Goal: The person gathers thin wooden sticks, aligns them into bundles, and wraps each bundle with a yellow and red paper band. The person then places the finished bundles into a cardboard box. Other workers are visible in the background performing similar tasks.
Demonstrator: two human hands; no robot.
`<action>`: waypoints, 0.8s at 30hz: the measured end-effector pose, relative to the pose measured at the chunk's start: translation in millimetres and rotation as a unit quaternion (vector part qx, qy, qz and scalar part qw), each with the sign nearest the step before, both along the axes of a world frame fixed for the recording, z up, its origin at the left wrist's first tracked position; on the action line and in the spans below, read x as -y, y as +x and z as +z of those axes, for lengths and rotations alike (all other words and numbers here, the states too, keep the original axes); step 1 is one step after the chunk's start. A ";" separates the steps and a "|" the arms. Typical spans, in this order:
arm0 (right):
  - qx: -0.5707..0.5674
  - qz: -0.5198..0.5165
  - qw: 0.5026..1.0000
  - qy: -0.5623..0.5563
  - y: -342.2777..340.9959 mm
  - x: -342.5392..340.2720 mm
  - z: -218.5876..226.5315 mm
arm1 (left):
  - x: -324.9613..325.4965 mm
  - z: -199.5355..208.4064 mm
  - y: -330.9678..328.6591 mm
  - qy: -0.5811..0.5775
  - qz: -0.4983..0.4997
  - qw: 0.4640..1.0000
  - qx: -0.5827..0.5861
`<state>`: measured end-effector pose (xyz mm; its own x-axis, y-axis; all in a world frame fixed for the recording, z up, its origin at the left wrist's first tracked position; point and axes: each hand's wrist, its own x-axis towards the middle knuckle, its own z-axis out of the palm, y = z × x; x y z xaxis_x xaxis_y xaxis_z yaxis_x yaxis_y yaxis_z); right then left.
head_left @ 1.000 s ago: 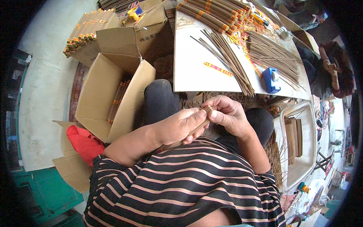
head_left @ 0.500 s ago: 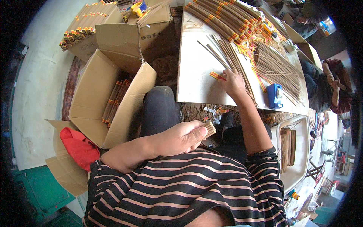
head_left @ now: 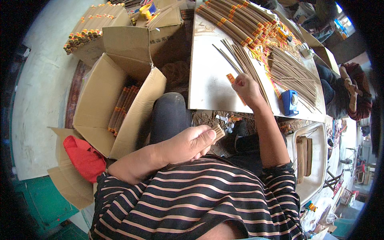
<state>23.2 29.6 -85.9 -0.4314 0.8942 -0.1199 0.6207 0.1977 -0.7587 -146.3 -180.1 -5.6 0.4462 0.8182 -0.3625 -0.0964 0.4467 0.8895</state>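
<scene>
Above my lap, my left hand (head_left: pixel 190 142) is closed round a bundle of thin tan incense sticks (head_left: pixel 218 132), whose ends poke out past the thumb. Over the near part of the white table (head_left: pixel 208 90), my right hand (head_left: pixel 247 87) pinches a red and yellow paper label strip (head_left: pixel 230 78). Loose brown incense sticks (head_left: pixel 244 60) lie on the table just beyond and beside that hand. Farther right spreads another pile of loose sticks (head_left: pixel 294 72). Next to it, a blue tape dispenser (head_left: pixel 289 102) stands near the table's front edge.
Wrapped incense bundles (head_left: pixel 236 22) are stacked at the table's far side. To my left, an open cardboard box (head_left: pixel 94 104) holds several wrapped bundles. A white tub (head_left: pixel 318 160) with sticks stands at the right. Another person (head_left: pixel 354 92) sits beyond the table's right side.
My right hand has lifted slightly and turned, so the label strip now points more upright. My left hand keeps the bundle, its stick ends shifted slightly left and tilted up.
</scene>
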 end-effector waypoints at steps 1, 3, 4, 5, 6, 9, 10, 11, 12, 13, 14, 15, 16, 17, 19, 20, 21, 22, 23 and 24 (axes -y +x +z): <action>-0.094 0.002 0.995 -0.036 2.9 7.5 3.4 | 1.4 -1.2 0.1 0.001 0.003 1.000 0.001; -0.241 -0.004 0.964 -0.109 6.9 32.8 29.6 | 3.8 1.5 0.6 -0.006 0.013 1.000 0.000; -0.235 -0.013 0.964 -0.125 13.6 41.7 36.0 | 5.0 2.3 1.6 -0.010 0.015 1.000 -0.001; -0.263 -0.015 0.953 -0.147 19.2 52.8 44.0 | 6.1 1.7 2.6 -0.002 0.019 1.000 0.003; -0.291 -0.018 0.942 -0.167 25.8 63.7 49.0 | 6.4 2.9 4.4 -0.005 0.021 1.000 0.003; -0.362 -0.010 0.914 -0.183 41.7 92.8 53.0 | 7.6 6.0 10.7 -0.008 0.029 1.000 -0.008; -0.367 -0.002 0.910 -0.190 42.7 103.6 57.5 | 8.0 6.9 12.2 -0.003 0.033 0.999 -0.008; -0.345 -0.009 0.915 -0.209 42.9 116.4 70.0 | 7.5 9.4 14.1 0.002 0.038 0.999 -0.009; -0.313 -0.009 0.922 -0.225 42.3 128.2 82.7 | 9.3 11.2 15.4 0.004 0.047 0.999 -0.011; -0.331 0.001 0.911 -0.247 44.4 137.8 88.9 | 8.5 10.7 16.6 0.003 0.044 0.999 -0.003; -0.349 0.011 0.898 -0.269 46.2 147.4 91.7 | 9.7 10.4 18.4 0.001 0.050 0.999 -0.004; -0.356 0.011 0.901 -0.249 46.4 157.1 93.1 | 9.4 11.0 21.0 0.003 0.053 0.999 -0.006; -0.332 0.006 0.912 -0.240 45.6 164.2 96.8 | 9.6 11.7 23.1 0.004 0.058 0.998 -0.007; -0.320 0.023 0.918 -0.231 46.1 167.5 95.6 | 10.4 12.5 24.6 0.002 0.062 0.998 -0.014; -0.320 0.036 0.927 -0.192 45.9 172.5 88.7 | 10.0 15.8 27.4 0.004 0.061 0.998 -0.019; -0.318 0.026 0.929 -0.188 45.2 174.0 88.4 | 10.1 16.9 28.7 0.005 0.060 0.998 -0.022; -0.317 0.018 0.930 -0.184 43.9 174.2 88.1 | 10.3 17.5 29.4 0.004 0.062 0.998 -0.018; -0.315 0.009 0.932 -0.179 42.5 174.3 87.6 | 10.7 18.0 30.1 0.003 0.064 0.998 -0.015; -0.302 0.005 0.945 -0.124 40.7 174.7 81.8 | 11.1 18.4 30.7 0.002 0.066 0.998 -0.012; -0.304 0.000 0.944 -0.127 39.2 175.2 82.2 | 11.3 18.4 31.4 0.003 0.067 0.998 -0.013</action>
<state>62.4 -145.6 -3.7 -0.4898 0.8698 -0.0596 0.0546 -0.0376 -0.9978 -114.9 -191.5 12.8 0.3238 0.8716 -0.3682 -0.1314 0.4268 0.8947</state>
